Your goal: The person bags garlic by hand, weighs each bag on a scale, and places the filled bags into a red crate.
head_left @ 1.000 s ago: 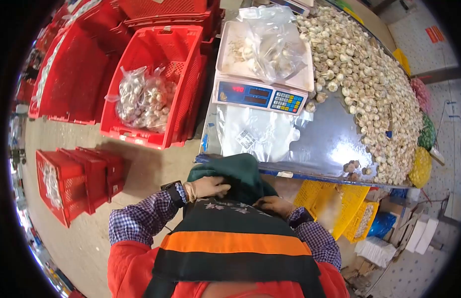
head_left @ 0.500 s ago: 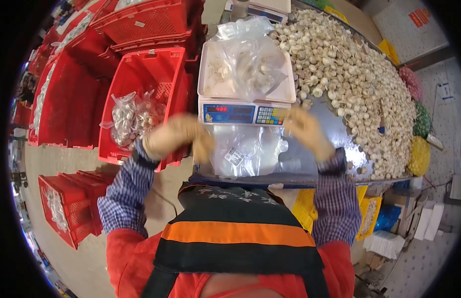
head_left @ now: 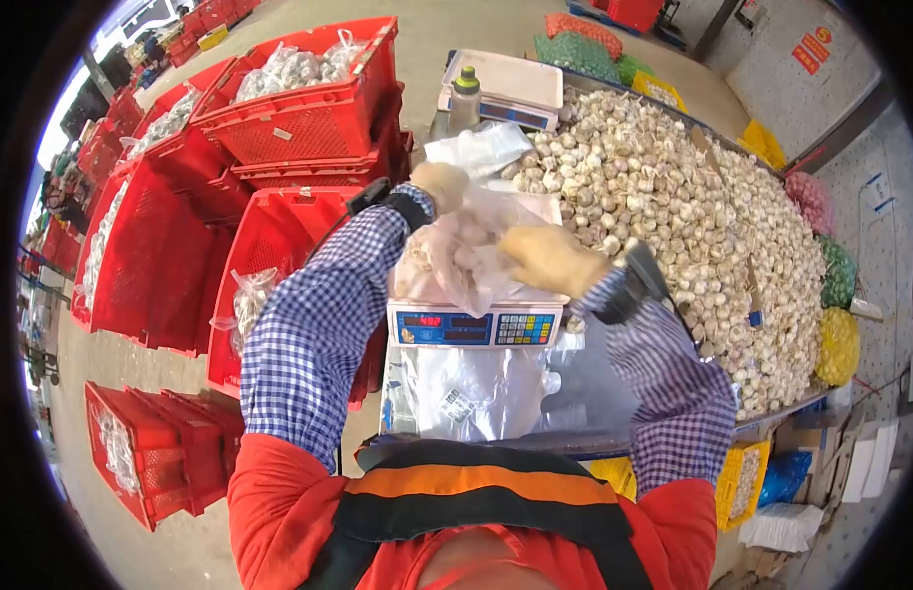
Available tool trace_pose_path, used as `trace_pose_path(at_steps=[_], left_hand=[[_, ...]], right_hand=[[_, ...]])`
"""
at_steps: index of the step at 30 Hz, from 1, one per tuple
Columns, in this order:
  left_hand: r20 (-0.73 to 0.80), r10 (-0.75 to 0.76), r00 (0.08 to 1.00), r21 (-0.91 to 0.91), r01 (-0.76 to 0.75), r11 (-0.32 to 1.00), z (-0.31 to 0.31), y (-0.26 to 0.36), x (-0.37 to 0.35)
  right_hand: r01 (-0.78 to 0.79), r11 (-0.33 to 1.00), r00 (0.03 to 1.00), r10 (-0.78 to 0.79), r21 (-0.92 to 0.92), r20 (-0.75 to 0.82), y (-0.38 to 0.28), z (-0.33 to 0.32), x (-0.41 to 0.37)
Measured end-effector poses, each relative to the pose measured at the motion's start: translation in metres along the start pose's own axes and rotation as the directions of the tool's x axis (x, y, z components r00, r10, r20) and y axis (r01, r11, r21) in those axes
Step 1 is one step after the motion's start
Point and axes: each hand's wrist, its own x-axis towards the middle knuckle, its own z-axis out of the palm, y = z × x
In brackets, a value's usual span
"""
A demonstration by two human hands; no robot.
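A clear plastic bag (head_left: 463, 246) with garlic bulbs inside rests on the pan of the white scale (head_left: 476, 332), whose red digits are lit. My left hand (head_left: 440, 185) is at the bag's upper left, blurred, its fingers hard to make out. At the bag's right side my right hand (head_left: 553, 260) has its fingers closed on the plastic. Flat clear bags (head_left: 476, 393) with a printed label lie in front of the scale. To the right spreads a big heap of garlic (head_left: 663, 206).
Red crates (head_left: 294, 108) with bagged garlic stand stacked at the left, one close beside the scale. Behind are a second scale (head_left: 510, 79) and a bottle with a green cap (head_left: 465, 98). Filled net sacks (head_left: 838, 344) line the right edge.
Both hands have moved forward from in front of the scale to the bag on its pan. The right hand has taken hold of the plastic. The camera view has tilted up.
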Motion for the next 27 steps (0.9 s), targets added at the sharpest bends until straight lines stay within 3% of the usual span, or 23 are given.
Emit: trace_pose_path(at_steps=[2,4,5,7,8,9,10,11,12,14,15,16,17,18,20,21,22,23,24,25,27], left_hand=[[-0.354,-0.168,0.92,0.089,0.212,0.973,-0.007,-0.001,-0.005],[-0.587,-0.147,0.796,0.062,0.226,0.972,-0.014,-0.01,-0.02],[-0.589,-0.19,0.786,-0.032,0.212,0.977,-0.018,-0.011,-0.032],[-0.563,-0.249,0.788,-0.232,0.138,0.963,-0.012,-0.018,-0.049],[-0.439,-0.296,0.849,-0.513,0.034,0.858,-0.007,-0.025,-0.052],[-0.199,-0.322,0.926,-0.902,-0.044,0.43,-0.006,-0.022,-0.061],[0.018,-0.205,0.979,-0.989,-0.012,-0.145,-0.006,-0.018,-0.073],[0.018,-0.205,0.979,-0.99,-0.012,-0.142,-0.005,-0.017,-0.081],[0.023,-0.19,0.982,-0.998,0.011,-0.064,-0.006,-0.015,-0.089],[0.035,-0.176,0.984,-0.999,0.038,0.017,-0.009,-0.01,-0.102],[-0.075,-0.153,0.985,-0.919,-0.009,0.395,-0.014,-0.002,-0.107],[-0.171,-0.087,0.981,-0.699,-0.059,0.712,-0.016,0.005,-0.113],[-0.412,-0.062,0.909,-0.378,-0.109,0.919,-0.015,0.007,-0.121],[-0.547,-0.054,0.835,-0.107,-0.006,0.994,0.011,-0.026,-0.101],[-0.576,-0.178,0.798,0.082,0.273,0.958,-0.025,-0.025,-0.111],[-0.491,-0.246,0.836,-0.263,0.127,0.956,-0.035,-0.029,-0.115],[-0.493,-0.244,0.835,-0.261,0.125,0.957,-0.044,-0.027,-0.117],[-0.345,-0.225,0.911,-0.825,-0.18,0.536,-0.052,-0.021,-0.12],[-0.258,-0.097,0.961,-0.937,-0.273,-0.217,-0.056,-0.016,-0.123],[-0.299,-0.005,0.954,-0.833,-0.263,-0.487,-0.06,-0.007,-0.125],[-0.336,0.021,0.942,-0.839,-0.289,-0.46,-0.077,0.008,-0.15]], right_hand=[[-0.001,1.0,0.98,0.005,0.019,-0.2,0.001,-0.009,-0.036],[-0.158,0.987,0.967,0.151,-0.018,-0.207,-0.003,-0.032,-0.062],[-0.167,0.986,0.965,0.163,-0.007,-0.204,0.001,-0.03,-0.071],[-0.253,0.894,0.847,0.389,0.37,-0.361,0.007,-0.026,-0.084],[-0.259,0.889,0.845,0.398,0.378,-0.357,0.008,-0.021,-0.084],[-0.189,0.922,0.835,0.332,0.338,-0.438,0.009,-0.015,-0.082],[-0.119,0.95,0.817,0.259,0.289,-0.515,0.007,-0.012,-0.08],[-0.173,0.978,0.842,0.206,0.112,-0.498,0.004,-0.011,-0.077],[-0.172,0.979,0.84,0.204,0.111,-0.502,0.002,-0.016,-0.077],[-0.168,0.946,0.918,0.047,-0.278,-0.395,-0.008,-0.03,-0.078],[-0.167,0.947,0.919,0.049,-0.274,-0.392,-0.013,-0.04,-0.079],[-0.208,0.903,0.953,0.101,-0.375,-0.284,-0.017,-0.052,-0.08],[-0.232,0.847,0.97,0.165,-0.477,-0.178,-0.017,-0.059,-0.081],[-0.23,0.847,0.971,0.166,-0.479,-0.173,-0.015,-0.062,-0.082],[-0.411,0.853,0.896,0.311,-0.322,-0.319,-0.006,-0.068,-0.084],[-0.339,0.912,0.869,0.21,-0.23,-0.448,0.003,-0.063,-0.089],[-0.341,0.911,0.868,0.211,-0.23,-0.451,0.003,-0.062,-0.087],[-0.391,0.918,0.756,0.282,-0.062,-0.59,0.001,-0.062,-0.086],[-0.403,0.908,0.621,0.362,0.113,-0.695,-0.002,-0.061,-0.084],[-0.398,0.911,0.622,0.358,0.112,-0.697,-0.009,-0.065,-0.083],[-0.279,0.79,0.278,0.61,0.546,-0.742,-0.03,-0.073,-0.091]])
